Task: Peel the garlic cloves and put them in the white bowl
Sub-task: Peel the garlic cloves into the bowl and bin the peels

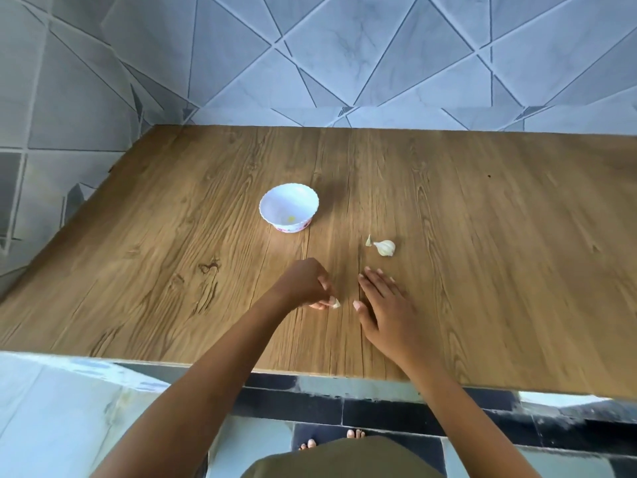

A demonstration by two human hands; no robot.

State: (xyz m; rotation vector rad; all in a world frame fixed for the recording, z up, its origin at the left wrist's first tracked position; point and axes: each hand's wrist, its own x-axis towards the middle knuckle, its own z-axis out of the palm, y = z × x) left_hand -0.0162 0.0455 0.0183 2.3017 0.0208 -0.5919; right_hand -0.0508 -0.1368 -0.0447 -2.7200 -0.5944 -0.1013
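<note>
A small white bowl [289,207] with a scalloped rim stands on the wooden table [482,208], left of centre; a small yellowish speck lies inside it. Right of the bowl lies a partial garlic bulb [385,247] with a loose sliver of garlic [368,240] beside it. Nearer to me, my left hand [303,284] pinches a small garlic clove [335,303] at its fingertips, just above the tabletop. My right hand [382,308] lies flat with straight fingers on the table, a short gap right of the clove, holding nothing.
The table's near edge [310,370] runs across the lower part of the view, with tiled floor and my feet below. A tiled wall [344,56] rises behind the far edge. The table's left edge slants close to the bowl side.
</note>
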